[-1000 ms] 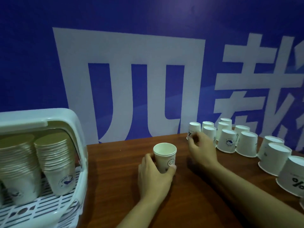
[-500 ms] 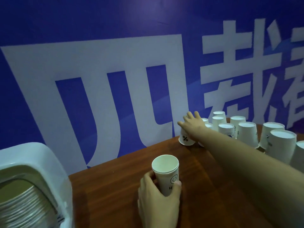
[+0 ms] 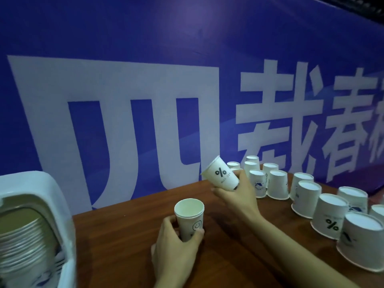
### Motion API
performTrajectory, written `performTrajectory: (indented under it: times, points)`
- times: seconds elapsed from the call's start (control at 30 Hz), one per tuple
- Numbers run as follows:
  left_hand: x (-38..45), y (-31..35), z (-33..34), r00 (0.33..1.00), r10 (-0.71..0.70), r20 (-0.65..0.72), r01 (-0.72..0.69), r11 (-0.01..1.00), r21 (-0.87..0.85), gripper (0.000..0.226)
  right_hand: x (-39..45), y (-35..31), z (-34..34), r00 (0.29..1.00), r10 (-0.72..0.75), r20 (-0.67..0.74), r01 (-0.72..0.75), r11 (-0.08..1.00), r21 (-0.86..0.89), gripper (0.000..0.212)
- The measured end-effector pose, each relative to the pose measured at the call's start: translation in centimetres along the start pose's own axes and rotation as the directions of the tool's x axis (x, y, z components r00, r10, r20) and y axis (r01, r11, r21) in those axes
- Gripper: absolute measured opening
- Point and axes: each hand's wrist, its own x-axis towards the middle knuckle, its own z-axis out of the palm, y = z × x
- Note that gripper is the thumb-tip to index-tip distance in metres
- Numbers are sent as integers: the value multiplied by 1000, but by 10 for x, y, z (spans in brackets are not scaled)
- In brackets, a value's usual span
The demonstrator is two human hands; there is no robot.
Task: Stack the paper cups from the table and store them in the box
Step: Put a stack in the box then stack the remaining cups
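Head view: a blue banner (image 3: pixel 145 38) with large white characters fills the background above a dark, wood-grained bench (image 3: pixel 124 246). At the left edge stands a white plastic box (image 3: pixel 52 196) with rounded corners, and inside it a tall nested stack of paper cups (image 3: pixel 25 242) shows its ribbed rims; how it rests in there is hard to judge, since the frame crops it. Along the right of the bench a cluster of upturned white cups (image 3: pixel 307 200) stands mouth down, some printed with a percent sign or a blue mark. The left hand (image 3: pixel 176 248) has its fingers curled round an upright cup (image 3: pixel 190 217) with a smiley face, a second rim nested in its mouth. The right hand (image 3: pixel 239 192) grips a tilted cup (image 3: pixel 221 174) marked with a percent sign, held above the bench with its mouth towards the upper left.
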Motion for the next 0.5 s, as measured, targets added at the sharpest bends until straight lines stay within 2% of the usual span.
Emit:
performTrajectory:
  times: [0.07,0.17,0.23,0.37,0.43,0.5]
  points:
    - [-3,3,-1,1000,0,-1,0,1000,1,53,-11,-6,-5,997,40,65,-45,997,67,44]
    - [-4,3,-1,1000,4,25,-5,998,58,55,-13,-26,-9,997,-9,78,-9,976,218,37]
    - [-5,3,-1,999,4,46,-8,996,92,56,-17,-34,-6,994,-6,108,-23,962,273,43]
    - [-3,5,-3,996,27,81,-34,995,89,54,-26,-21,8,963,-28,268,-19,985,173,65]
    - [-2,6,-4,994,17,107,-26,996,87,51,-28,-12,13,931,-25,365,-2,997,73,84]
    - [-1,5,-3,994,8,111,-18,996,87,47,-29,-8,17,899,-17,438,39,998,-41,93]
